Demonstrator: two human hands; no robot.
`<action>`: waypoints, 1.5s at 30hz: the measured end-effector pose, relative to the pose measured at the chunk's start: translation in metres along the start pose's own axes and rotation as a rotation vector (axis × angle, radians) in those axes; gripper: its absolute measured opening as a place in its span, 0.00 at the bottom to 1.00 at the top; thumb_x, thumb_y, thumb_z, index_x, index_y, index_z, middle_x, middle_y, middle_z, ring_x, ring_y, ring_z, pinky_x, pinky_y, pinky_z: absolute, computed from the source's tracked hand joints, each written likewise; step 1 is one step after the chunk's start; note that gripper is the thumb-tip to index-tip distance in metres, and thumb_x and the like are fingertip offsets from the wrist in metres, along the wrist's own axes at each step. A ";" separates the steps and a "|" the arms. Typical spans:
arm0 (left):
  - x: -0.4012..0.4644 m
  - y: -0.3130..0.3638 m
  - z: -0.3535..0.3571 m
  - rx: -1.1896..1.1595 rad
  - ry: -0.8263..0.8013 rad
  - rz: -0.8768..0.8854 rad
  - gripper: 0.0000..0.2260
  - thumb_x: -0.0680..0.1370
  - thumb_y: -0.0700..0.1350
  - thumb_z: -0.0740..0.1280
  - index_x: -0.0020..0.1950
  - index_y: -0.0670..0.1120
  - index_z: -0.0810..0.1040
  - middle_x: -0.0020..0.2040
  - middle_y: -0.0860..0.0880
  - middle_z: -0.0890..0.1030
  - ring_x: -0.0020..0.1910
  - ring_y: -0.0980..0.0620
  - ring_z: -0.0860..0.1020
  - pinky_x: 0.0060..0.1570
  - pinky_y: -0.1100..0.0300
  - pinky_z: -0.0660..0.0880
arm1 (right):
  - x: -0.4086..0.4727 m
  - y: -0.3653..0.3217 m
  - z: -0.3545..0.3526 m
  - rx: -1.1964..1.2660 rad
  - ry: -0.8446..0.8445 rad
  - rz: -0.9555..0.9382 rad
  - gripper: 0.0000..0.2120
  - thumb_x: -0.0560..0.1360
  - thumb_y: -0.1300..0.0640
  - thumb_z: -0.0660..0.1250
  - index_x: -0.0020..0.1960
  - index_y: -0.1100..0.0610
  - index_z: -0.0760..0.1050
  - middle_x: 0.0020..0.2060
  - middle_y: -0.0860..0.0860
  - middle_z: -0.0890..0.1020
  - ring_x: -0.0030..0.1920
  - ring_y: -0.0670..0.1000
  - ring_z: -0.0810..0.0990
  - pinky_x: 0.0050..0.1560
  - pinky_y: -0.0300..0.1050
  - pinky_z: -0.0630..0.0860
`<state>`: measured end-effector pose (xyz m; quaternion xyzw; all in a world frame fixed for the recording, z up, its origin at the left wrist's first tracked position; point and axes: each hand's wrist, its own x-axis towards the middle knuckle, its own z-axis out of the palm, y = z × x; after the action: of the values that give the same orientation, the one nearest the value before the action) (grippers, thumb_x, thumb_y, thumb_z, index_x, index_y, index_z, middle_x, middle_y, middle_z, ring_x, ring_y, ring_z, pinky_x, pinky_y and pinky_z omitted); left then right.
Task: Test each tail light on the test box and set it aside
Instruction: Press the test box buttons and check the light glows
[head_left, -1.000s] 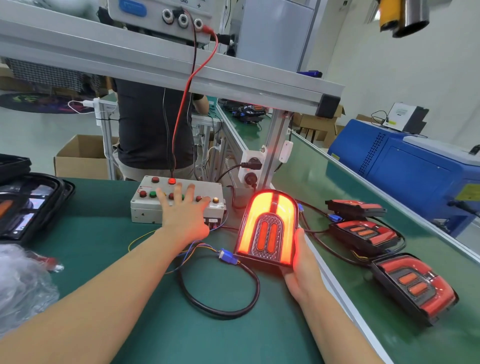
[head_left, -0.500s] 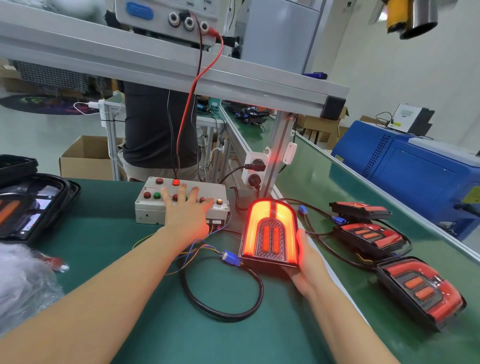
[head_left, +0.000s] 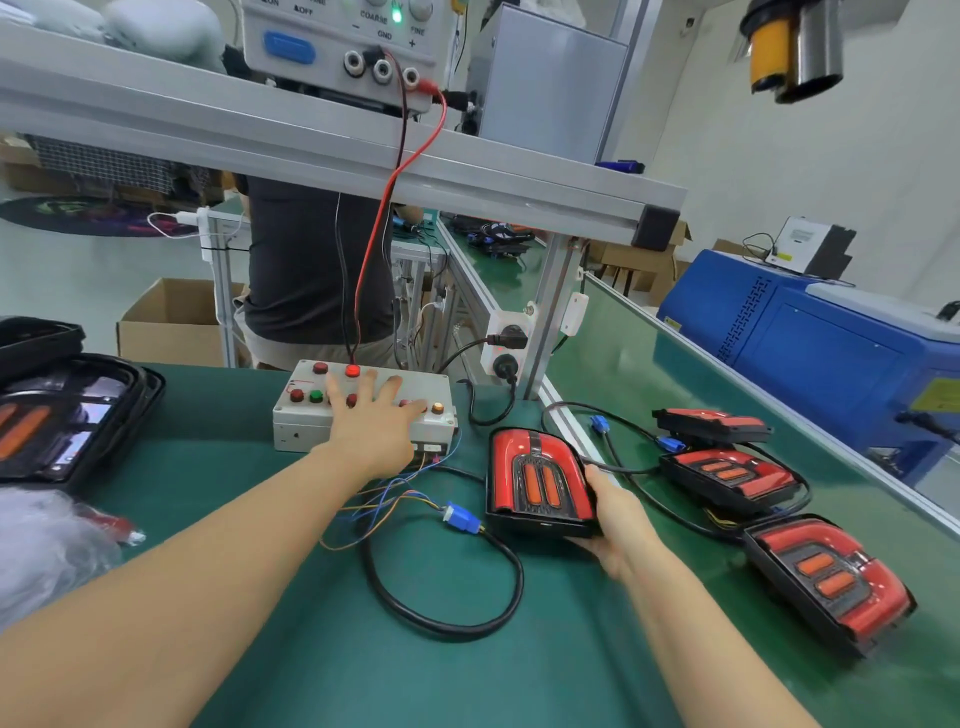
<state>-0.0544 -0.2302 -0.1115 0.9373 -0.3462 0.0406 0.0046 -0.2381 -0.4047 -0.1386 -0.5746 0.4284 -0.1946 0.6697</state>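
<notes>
Our right hand (head_left: 618, 512) grips the red arch-shaped tail light with two orange bars and a black housing (head_left: 537, 480) from its right side and lower edge, fingers curled under the base, holding it tilted up off the green bench mat (head_left: 311, 649) a little right of the bench's middle. Its long axis runs away from us, arch end pointing towards the far edge, and the lens faces up at us; it looks dark now, plain red with no glow. Our left hand (head_left: 374, 428) lies flat with fingers spread on the grey metal test box with red and green push buttons (head_left: 306, 410), which sits just left of the light near the far edge; one red button on its back row is lit. We judge the right hand to be the one for the coming move, since it already has the light and the set-aside pile lies on its side: three red tail lights of the same kind (head_left: 727, 470) rest in a row towards the bench's right edge, near the held one but apart from it. A thick black cable (head_left: 441, 623) loops on the mat from the light's base to a blue plug connector (head_left: 462, 519), joined to thin coloured wires from the box, so we reckon the plug must come apart before the light can go to the right.
</notes>
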 end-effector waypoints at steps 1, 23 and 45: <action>-0.003 0.002 -0.002 -0.082 0.024 0.018 0.26 0.78 0.43 0.58 0.76 0.57 0.59 0.77 0.48 0.55 0.76 0.43 0.52 0.71 0.36 0.47 | 0.000 0.000 -0.001 -0.060 0.016 -0.019 0.11 0.80 0.52 0.59 0.45 0.53 0.77 0.33 0.50 0.84 0.37 0.51 0.80 0.43 0.45 0.77; -0.046 0.001 -0.002 -0.503 0.085 0.455 0.10 0.75 0.48 0.70 0.56 0.50 0.81 0.49 0.51 0.80 0.49 0.52 0.77 0.51 0.56 0.72 | -0.048 -0.013 0.072 -1.493 -0.095 -1.044 0.21 0.77 0.36 0.58 0.62 0.46 0.76 0.59 0.43 0.77 0.66 0.48 0.67 0.66 0.61 0.27; -0.091 -0.005 0.003 -0.058 0.386 0.760 0.23 0.74 0.63 0.57 0.63 0.55 0.76 0.62 0.57 0.77 0.65 0.51 0.71 0.67 0.50 0.64 | 0.017 -0.039 0.008 -0.398 0.419 -0.434 0.12 0.81 0.58 0.55 0.47 0.65 0.71 0.41 0.59 0.75 0.43 0.57 0.70 0.38 0.49 0.62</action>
<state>-0.1202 -0.1674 -0.1220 0.7178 -0.6607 0.2043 0.0805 -0.2132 -0.4226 -0.1086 -0.7189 0.4538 -0.3588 0.3854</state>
